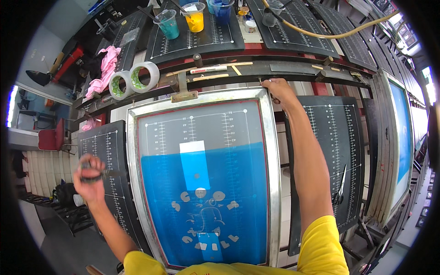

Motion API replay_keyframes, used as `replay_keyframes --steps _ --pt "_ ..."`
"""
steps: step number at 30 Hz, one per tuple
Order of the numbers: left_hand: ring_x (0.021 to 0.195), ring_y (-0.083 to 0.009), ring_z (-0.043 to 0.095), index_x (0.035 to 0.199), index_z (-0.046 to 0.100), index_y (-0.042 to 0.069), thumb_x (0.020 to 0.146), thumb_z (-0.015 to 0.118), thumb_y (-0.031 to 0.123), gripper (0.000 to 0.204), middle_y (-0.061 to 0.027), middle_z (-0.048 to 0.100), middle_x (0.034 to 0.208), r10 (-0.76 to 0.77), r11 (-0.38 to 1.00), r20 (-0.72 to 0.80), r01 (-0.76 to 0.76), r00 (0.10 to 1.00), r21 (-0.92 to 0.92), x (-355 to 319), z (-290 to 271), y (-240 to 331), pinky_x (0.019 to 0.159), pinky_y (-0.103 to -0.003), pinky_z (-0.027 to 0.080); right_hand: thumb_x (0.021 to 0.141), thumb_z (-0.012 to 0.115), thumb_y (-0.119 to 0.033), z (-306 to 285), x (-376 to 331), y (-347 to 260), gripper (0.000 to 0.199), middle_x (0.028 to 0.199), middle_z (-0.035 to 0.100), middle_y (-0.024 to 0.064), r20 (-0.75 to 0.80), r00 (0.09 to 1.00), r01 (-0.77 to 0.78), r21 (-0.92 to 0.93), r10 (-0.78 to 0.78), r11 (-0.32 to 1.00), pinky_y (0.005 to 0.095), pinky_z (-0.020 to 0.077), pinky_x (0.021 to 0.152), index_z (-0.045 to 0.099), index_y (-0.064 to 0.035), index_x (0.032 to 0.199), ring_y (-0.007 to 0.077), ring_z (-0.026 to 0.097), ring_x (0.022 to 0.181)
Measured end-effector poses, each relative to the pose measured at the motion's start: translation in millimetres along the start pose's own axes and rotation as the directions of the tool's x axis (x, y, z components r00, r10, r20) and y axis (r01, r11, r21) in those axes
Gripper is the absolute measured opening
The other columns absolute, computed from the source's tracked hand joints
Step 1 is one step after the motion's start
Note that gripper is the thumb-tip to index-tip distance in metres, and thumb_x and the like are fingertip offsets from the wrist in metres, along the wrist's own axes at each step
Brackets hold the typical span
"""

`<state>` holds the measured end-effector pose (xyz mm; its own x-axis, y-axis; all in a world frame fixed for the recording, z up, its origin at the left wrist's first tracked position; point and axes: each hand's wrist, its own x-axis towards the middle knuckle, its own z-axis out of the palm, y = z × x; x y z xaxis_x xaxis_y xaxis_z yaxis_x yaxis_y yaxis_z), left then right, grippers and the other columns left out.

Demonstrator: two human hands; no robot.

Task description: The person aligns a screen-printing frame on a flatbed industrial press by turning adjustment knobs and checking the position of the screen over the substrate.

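Screen-printing frame (204,181) lies flat on its pallet, metal rim intact, blue emulsion with a pale cartoon stencil low in the mesh. No ink visible on the mesh; printing looks not yet begun. Right hand (278,89) reaches to the frame's top right corner, fingers curled at the rail there; whether they clamp anything, cannot tell. Left hand (89,176) closed around a small dark tool, blurred. Tape rolls (134,79) and ink cups (183,20) beyond; scissors (340,188) on right pallet
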<state>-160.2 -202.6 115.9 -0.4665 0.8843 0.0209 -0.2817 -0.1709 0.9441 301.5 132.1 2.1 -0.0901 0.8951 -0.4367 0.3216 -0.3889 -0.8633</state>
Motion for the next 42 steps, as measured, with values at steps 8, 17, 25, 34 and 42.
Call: replay_keyframes --steps 8,17,25,34,42 --pt "0.063 -0.0105 0.050 0.098 0.068 -0.006 0.090 0.044 0.018 0.034 -0.0028 0.055 0.070 0.107 0.548 -0.380 0.265 0.919 0.793 -106 -126 -12 0.057 -0.026 0.039 0.080 0.070 -0.016 -2 13 -1 0.017 0.060 0.045 -0.0017 -0.052 0.993 -0.104 -0.008 0.103 0.995 0.0290 0.0222 0.040 0.062 -0.0010 0.081 0.0090 0.034 0.046" --pt "0.079 -0.0348 0.057 0.094 0.064 -0.003 0.086 0.056 0.013 0.020 -0.0170 0.060 0.085 0.442 -0.056 -0.147 0.191 0.885 0.980 -129 -136 -80 0.072 -0.045 0.044 0.079 0.071 -0.016 2 11 -28 0.020 0.060 0.041 0.0001 -0.027 0.988 -0.155 -0.256 0.154 0.954 0.0312 0.0212 0.040 0.060 0.0000 0.075 0.0101 0.031 0.047" --pt "0.093 -0.0342 0.053 0.099 0.058 0.001 0.087 0.060 0.020 0.023 -0.0136 0.056 0.094 0.455 -0.195 -0.123 0.234 0.882 0.952 -128 -114 -87 0.079 -0.046 0.041 0.077 0.076 -0.026 -7 32 -38 0.031 0.058 0.048 0.0069 -0.027 0.981 -0.175 -0.565 0.194 0.806 0.0353 0.0338 0.043 0.061 0.0011 0.072 0.0165 0.041 0.047" --pt "0.097 -0.0335 0.052 0.100 0.057 0.002 0.087 0.061 0.023 0.026 -0.0132 0.055 0.096 0.435 -0.168 -0.190 0.287 0.880 0.943 -125 -115 -86 0.083 -0.047 0.040 0.082 0.072 -0.017 5 25 -37 0.024 0.058 0.046 0.0045 -0.027 0.992 -0.116 -0.529 0.120 0.841 0.0357 0.0269 0.041 0.059 0.0021 0.079 0.0134 0.037 0.046" --pt "0.097 -0.0326 0.052 0.100 0.056 0.002 0.087 0.061 0.022 0.025 -0.0125 0.054 0.095 0.441 -0.168 -0.177 0.275 0.880 0.947 -125 -117 -85 0.084 -0.046 0.040 0.077 0.077 -0.025 5 19 -52 0.035 0.055 0.044 0.0046 -0.046 0.982 -0.177 -0.583 0.185 0.793 0.0356 0.0284 0.041 0.055 -0.0015 0.066 0.0148 0.039 0.046"
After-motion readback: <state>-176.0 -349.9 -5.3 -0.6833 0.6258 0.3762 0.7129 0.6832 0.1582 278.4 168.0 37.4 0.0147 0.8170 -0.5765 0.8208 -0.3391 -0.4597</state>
